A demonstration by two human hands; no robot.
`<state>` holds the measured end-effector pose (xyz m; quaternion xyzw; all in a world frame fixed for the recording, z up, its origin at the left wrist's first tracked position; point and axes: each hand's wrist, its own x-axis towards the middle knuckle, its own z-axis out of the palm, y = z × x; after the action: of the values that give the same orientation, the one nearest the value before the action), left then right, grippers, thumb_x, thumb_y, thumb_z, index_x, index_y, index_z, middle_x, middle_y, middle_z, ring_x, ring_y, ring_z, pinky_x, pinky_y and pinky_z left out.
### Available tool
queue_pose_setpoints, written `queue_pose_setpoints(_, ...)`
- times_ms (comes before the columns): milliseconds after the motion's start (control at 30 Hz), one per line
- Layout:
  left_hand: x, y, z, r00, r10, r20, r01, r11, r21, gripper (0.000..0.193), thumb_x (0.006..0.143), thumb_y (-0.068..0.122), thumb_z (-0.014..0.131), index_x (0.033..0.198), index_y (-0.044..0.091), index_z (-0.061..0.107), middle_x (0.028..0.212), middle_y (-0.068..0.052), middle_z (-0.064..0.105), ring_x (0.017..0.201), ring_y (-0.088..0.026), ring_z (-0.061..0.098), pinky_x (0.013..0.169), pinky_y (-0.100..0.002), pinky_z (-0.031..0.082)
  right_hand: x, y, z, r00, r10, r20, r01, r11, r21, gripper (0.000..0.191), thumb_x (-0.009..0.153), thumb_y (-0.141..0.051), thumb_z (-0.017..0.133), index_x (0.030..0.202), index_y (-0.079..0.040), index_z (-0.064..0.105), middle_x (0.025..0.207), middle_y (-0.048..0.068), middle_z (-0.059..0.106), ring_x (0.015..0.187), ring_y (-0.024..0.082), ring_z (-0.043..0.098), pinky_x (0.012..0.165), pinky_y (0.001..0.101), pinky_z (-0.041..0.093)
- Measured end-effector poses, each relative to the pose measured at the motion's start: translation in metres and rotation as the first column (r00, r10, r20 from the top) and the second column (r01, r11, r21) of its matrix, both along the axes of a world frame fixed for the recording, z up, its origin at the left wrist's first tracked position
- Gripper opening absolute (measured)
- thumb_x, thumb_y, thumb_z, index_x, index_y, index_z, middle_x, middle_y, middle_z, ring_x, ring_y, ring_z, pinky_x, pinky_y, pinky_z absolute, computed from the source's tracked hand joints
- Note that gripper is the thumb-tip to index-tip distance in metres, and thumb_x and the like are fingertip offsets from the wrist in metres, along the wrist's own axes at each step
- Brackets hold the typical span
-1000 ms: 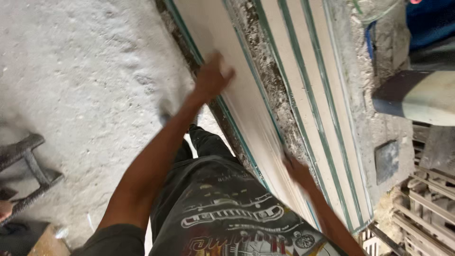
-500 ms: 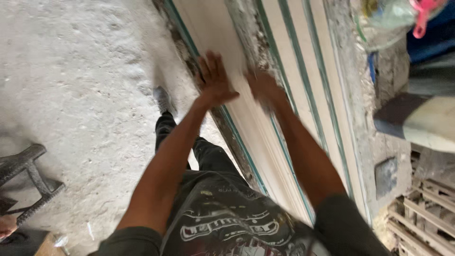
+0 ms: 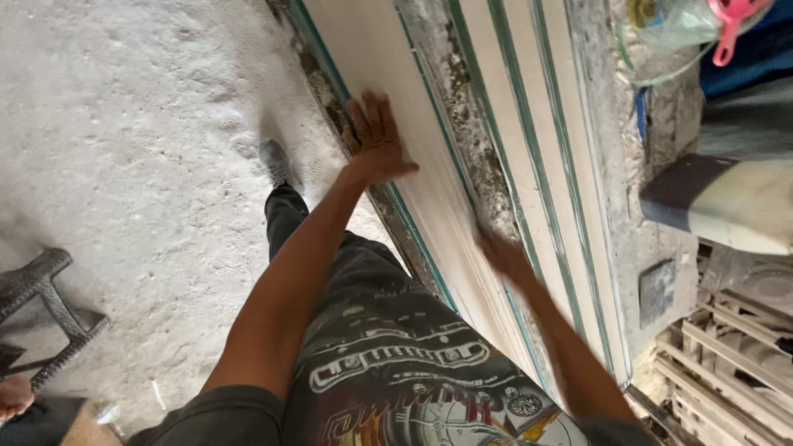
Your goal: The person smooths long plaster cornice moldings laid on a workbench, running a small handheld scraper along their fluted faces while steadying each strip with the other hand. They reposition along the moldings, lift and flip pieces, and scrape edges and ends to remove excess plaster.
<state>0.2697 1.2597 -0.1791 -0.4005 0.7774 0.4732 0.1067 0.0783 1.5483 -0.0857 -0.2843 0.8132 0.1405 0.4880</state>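
Note:
A stack of pale boards (image 3: 388, 91) with green edges leans upright in front of me, dusty with plaster. My left hand (image 3: 376, 136) lies flat on the face of the nearest board, fingers spread. My right hand (image 3: 502, 254) is blurred with motion, lower on the same board near its edge, palm against the surface. Neither hand grips anything that I can see. My dark trousers and one shoe (image 3: 277, 161) show below.
A rough white concrete floor (image 3: 124, 124) spreads to the left. A black metal stand (image 3: 49, 310) sits at the left edge. More green-edged boards (image 3: 529, 116) lean behind. Wooden pallets (image 3: 727, 363) are at the lower right, a pink-handled plastic bag (image 3: 686, 25) above.
My right hand has slid down the board from beside my left hand to a lower spot. My left hand stays pressed on the board face.

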Motion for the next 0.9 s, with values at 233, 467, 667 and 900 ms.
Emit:
queue_pose_setpoints(233,-0.004,0.0,-0.011,1.0,0.002,0.014,-0.002,1.0,-0.005,0.146,0.082,0.059,0.081,0.154,0.005,-0.034,0.158,-0.026,-0.043,0.14,-0.052,-0.045,0.114,-0.075,-0.011,0.013,0.079,0.02,0.987,-0.16,0.014,0.161,0.981,-0.104,0.07,0.097,-0.061,0.036,0.161,-0.037,0.024,0.148,0.015,0.049,0.051,0.023,0.07,0.075,0.0387,0.059)
queue_pose_setpoints(467,0.0,-0.009,0.015,0.998,0.041,-0.038,-0.04,0.999,0.018,0.148,0.076,0.056,0.084,0.152,0.007,-0.033,0.157,-0.023,-0.043,0.141,-0.05,-0.043,0.117,-0.073,-0.014,0.023,-0.29,-0.006,0.989,0.145,0.029,-0.119,0.899,-0.421,0.068,0.104,-0.057,0.036,0.157,-0.015,0.04,0.11,0.016,0.074,0.056,0.021,0.062,0.114,0.0481,0.038)
queue_pose_setpoints(667,0.002,-0.03,0.049,0.996,-0.019,0.082,0.005,0.987,0.162,0.143,0.081,0.047,0.081,0.153,0.011,-0.036,0.159,-0.02,-0.045,0.145,-0.048,-0.041,0.119,-0.069,-0.013,0.027,-0.45,-0.003,0.975,0.124,0.184,-0.006,0.844,-0.537,0.05,0.113,-0.045,0.05,0.142,-0.007,0.062,0.077,0.012,0.064,0.061,0.02,0.063,0.058,0.0406,0.057)
queue_pose_setpoints(900,0.001,-0.007,0.026,1.0,0.012,0.019,-0.013,1.0,0.02,0.146,0.079,0.056,0.084,0.155,0.01,-0.033,0.16,-0.021,-0.041,0.145,-0.049,-0.039,0.119,-0.07,-0.008,-0.027,-0.2,-0.044,0.989,0.147,-0.028,-0.148,0.935,-0.321,0.038,0.099,-0.03,0.056,0.129,-0.008,0.056,0.101,0.014,0.059,0.084,0.029,0.062,0.071,0.0469,0.054)
